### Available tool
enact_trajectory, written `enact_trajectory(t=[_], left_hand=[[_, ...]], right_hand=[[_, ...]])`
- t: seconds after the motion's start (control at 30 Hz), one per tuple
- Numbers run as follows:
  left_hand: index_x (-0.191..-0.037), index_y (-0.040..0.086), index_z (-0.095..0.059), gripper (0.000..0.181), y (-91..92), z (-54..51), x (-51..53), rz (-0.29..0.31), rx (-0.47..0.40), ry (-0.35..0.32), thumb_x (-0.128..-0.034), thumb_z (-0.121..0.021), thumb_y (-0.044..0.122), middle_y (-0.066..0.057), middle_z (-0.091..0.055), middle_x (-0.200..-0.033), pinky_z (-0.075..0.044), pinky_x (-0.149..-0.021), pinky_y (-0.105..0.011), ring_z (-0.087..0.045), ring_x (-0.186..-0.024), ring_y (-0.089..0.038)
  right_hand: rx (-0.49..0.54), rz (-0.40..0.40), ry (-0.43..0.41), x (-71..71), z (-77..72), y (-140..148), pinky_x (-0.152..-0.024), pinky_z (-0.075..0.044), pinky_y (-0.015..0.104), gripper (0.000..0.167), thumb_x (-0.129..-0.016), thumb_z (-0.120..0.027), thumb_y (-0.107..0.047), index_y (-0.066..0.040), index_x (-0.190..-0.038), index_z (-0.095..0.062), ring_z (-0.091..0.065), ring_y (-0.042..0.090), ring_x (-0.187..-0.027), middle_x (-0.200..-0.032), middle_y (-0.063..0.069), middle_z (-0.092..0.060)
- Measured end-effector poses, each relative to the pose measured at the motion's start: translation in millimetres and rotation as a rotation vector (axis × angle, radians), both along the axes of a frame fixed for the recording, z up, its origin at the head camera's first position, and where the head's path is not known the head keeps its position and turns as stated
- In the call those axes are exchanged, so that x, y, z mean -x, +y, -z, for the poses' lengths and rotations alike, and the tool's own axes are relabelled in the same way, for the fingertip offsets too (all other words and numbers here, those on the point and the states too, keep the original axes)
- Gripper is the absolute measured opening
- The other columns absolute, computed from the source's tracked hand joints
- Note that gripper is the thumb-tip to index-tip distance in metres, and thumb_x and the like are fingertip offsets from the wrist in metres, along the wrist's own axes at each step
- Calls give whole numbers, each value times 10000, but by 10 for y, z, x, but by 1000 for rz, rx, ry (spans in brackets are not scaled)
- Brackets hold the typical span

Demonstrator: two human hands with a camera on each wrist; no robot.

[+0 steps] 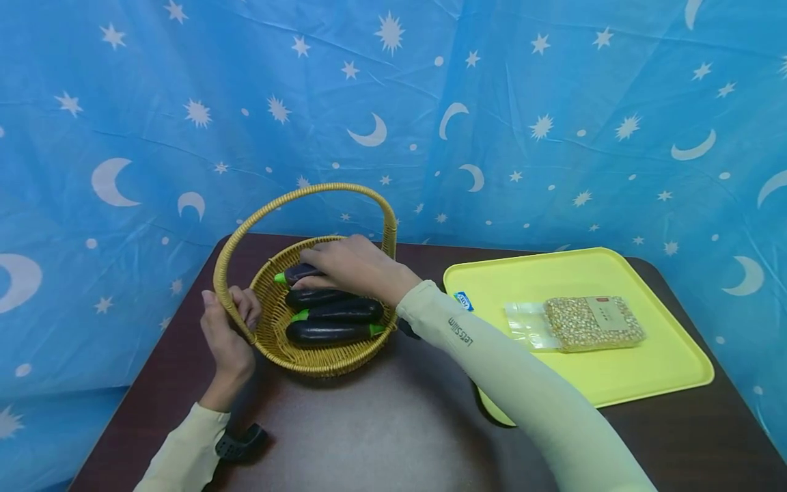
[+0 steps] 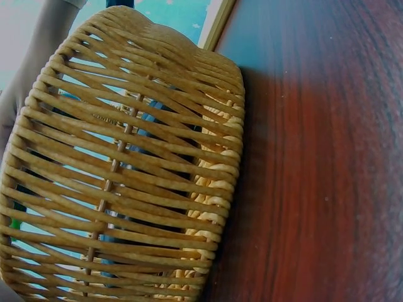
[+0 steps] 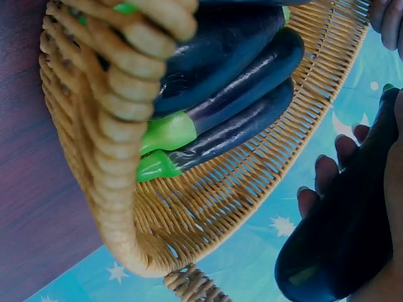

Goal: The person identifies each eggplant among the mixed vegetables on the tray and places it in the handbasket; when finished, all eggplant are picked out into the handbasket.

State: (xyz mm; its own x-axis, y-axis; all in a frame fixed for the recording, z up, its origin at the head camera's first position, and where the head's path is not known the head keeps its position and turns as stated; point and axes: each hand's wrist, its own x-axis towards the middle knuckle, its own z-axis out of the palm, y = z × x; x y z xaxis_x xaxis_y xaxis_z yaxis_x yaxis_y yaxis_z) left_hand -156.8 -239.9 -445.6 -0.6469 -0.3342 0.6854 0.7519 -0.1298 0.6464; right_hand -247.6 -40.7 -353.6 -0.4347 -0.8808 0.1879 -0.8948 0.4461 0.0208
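Observation:
A woven wicker basket with a tall arched handle stands on the table's left part. Its rim near the handle's left foot is gripped by my left hand, whose fingers curl over the edge. Several dark eggplants with green ends lie inside. My right hand holds another eggplant over the basket's far side, fingers wrapped around it in the right wrist view. From the left wrist view the basket's woven side fills much of the picture and hides most of what lies inside.
On the right is a yellow tray carrying a clear packet of pale kernels. A small blue label shows at the tray's left edge. The dark table meets a blue star-and-moon curtain behind.

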Motion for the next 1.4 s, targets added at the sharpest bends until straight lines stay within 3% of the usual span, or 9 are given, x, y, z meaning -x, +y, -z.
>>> enact_trajectory(t=[0.3, 0.53, 0.87, 1.1, 1.27, 1.4], left_hand=[[-629, -32, -319, 634, -3, -4, 4, -7, 4, 10, -1172, -274, 292, -61, -297, -531, -181, -412, -298, -246, -430, -118], [-634, -32, -317, 636, 3, 5, 6, 3, -1, 13, -1173, -284, 304, -58, -298, -533, -185, -415, -292, -244, -432, -125], [-646, -42, -312, 631, 8, -1, 2, 13, -18, 11, -1172, -297, 307, -57, -303, -539, -188, -417, -296, -251, -436, -127], [-646, -43, -313, 643, 11, -4, -1, 1, -10, 6, -1171, -320, 328, -60, -299, -540, -186, -418, -304, -250, -437, -133], [-646, -46, -317, 644, 16, -7, 4, -2, -13, 2, -1170, -325, 329, -61, -303, -540, -187, -419, -306, -252, -436, -138], [-652, -51, -315, 644, 19, -6, 6, -5, -19, 2, -1168, -334, 334, -57, -307, -545, -189, -420, -302, -259, -441, -132]], right_hand=[[-81, 73, -103, 80, 109, -104, -628, -389, 284, 382, -1089, -511, -543, -183, -1149, -624, -505, 112, -750, -901, -48, -559], [-149, 94, -105, 107, 156, -99, -745, -484, 314, 382, -1095, -555, -478, -173, -1306, -644, -574, 109, -871, -1049, -32, -608], [-147, 76, -119, 162, 158, -11, -843, -503, 341, 384, -1108, -564, -408, -165, -1400, -620, -588, 126, -958, -1113, -18, -598], [-95, 52, -85, 173, 179, 116, -830, -500, 356, 278, -1111, -577, -330, -148, -1302, -664, -590, 149, -943, -1088, -9, -605], [-65, 48, -70, 185, 168, 189, -836, -518, 358, 295, -1104, -601, -307, -135, -1332, -674, -618, 161, -968, -1130, 7, -642], [-52, 49, -52, 181, 149, 226, -800, -502, 346, 225, -1101, -610, -302, -143, -1236, -697, -604, 161, -905, -1057, 4, -637]])
